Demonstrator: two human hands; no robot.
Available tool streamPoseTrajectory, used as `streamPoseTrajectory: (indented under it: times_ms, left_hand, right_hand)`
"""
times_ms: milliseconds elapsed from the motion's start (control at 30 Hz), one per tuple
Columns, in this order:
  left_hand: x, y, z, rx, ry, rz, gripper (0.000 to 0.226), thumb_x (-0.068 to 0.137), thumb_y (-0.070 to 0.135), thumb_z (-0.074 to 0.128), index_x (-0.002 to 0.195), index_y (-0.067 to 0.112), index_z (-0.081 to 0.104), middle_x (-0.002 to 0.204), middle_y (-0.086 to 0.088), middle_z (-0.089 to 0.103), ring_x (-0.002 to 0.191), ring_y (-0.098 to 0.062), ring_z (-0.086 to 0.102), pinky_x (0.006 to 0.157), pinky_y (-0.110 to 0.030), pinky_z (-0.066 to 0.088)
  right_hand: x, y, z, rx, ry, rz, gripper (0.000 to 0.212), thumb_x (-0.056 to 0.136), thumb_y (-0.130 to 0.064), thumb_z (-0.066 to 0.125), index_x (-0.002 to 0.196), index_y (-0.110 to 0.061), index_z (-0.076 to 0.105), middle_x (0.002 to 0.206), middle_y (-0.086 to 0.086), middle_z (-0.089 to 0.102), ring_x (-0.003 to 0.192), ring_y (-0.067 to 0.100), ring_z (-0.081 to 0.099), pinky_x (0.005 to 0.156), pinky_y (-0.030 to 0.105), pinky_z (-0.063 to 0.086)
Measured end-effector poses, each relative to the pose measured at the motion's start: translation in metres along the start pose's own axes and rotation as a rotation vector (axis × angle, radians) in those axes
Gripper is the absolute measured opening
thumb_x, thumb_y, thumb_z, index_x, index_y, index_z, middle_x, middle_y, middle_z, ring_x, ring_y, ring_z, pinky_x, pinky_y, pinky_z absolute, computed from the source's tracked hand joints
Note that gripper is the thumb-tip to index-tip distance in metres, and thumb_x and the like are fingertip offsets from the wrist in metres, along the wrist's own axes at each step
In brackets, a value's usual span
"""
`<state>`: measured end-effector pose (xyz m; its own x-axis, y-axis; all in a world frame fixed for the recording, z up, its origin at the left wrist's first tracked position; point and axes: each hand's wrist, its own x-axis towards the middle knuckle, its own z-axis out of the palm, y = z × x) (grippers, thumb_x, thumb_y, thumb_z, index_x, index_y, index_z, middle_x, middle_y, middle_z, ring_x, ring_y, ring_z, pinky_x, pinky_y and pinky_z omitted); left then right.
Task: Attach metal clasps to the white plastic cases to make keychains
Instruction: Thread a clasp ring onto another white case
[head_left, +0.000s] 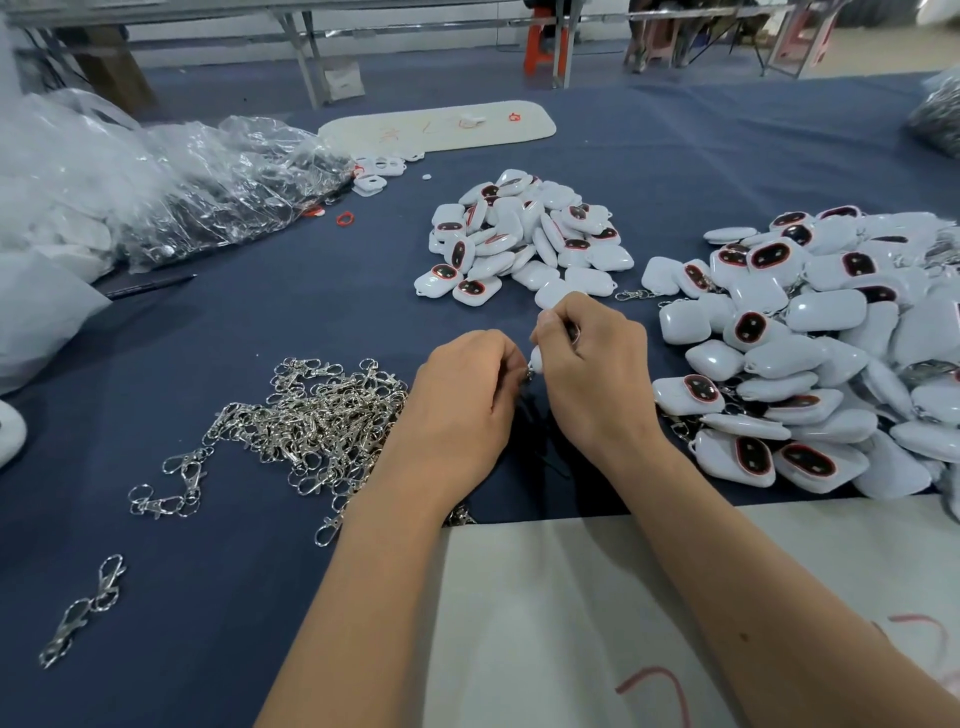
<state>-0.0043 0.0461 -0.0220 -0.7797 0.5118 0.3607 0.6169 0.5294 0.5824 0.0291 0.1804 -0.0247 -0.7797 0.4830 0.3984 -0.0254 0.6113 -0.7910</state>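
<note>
The right hand (589, 364) pinches a white case (537, 359). At its nine o'clock, the left hand's (462, 395) fingers curl, seemingly on a clasp (529, 375) (mostly hidden).

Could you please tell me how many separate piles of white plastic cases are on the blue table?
2: a smaller pile beyond the hands at centre, and a larger pile at the right. A few loose white cases by the plastic bags may hide more.

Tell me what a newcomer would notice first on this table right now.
Probably the big heap of white cases at the right, with a smaller heap farther back at the centre. Next, the tangle of metal clasps at the near left. Between them, the left hand and right hand meet over the blue cloth, gripping a white case and a clasp.
</note>
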Motion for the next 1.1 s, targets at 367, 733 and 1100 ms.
streamPoseTrajectory:
  times_ms: [367, 733, 1100]
  left_hand:
    - [0.0, 0.003, -0.002, -0.113, 0.038, 0.041, 0.014, 0.091, 0.002, 0.061, 0.086, 0.015, 0.062, 0.083, 0.008, 0.062, 0.08, -0.012, 0.056, 0.074, -0.036, 0.048]
    - [0.002, 0.007, -0.003, -0.432, 0.095, -0.037, 0.013, 0.093, 0.005, 0.069, 0.088, 0.017, 0.071, 0.079, 0.012, 0.071, 0.078, -0.01, 0.068, 0.074, -0.028, 0.057]
    - [0.002, 0.009, -0.005, -0.517, 0.2, -0.048, 0.018, 0.09, 0.002, 0.073, 0.085, 0.019, 0.076, 0.082, 0.01, 0.072, 0.075, -0.009, 0.069, 0.063, -0.026, 0.061]
  right_hand:
    - [0.003, 0.0, -0.007, 0.128, -0.02, 0.109, 0.031, 0.099, -0.015, 0.052, 0.071, -0.004, 0.064, 0.051, -0.007, 0.047, 0.054, 0.011, 0.039, 0.052, 0.024, 0.029]
    - [0.006, -0.001, -0.007, 0.507, -0.034, 0.297, 0.035, 0.095, -0.031, 0.051, 0.065, -0.021, 0.066, 0.06, 0.003, 0.053, 0.056, 0.018, 0.044, 0.055, 0.032, 0.035]
    - [0.001, -0.011, -0.004, 0.777, -0.078, 0.425, 0.044, 0.106, -0.028, 0.049, 0.067, -0.023, 0.067, 0.055, 0.0, 0.052, 0.045, 0.014, 0.041, 0.043, 0.024, 0.032]
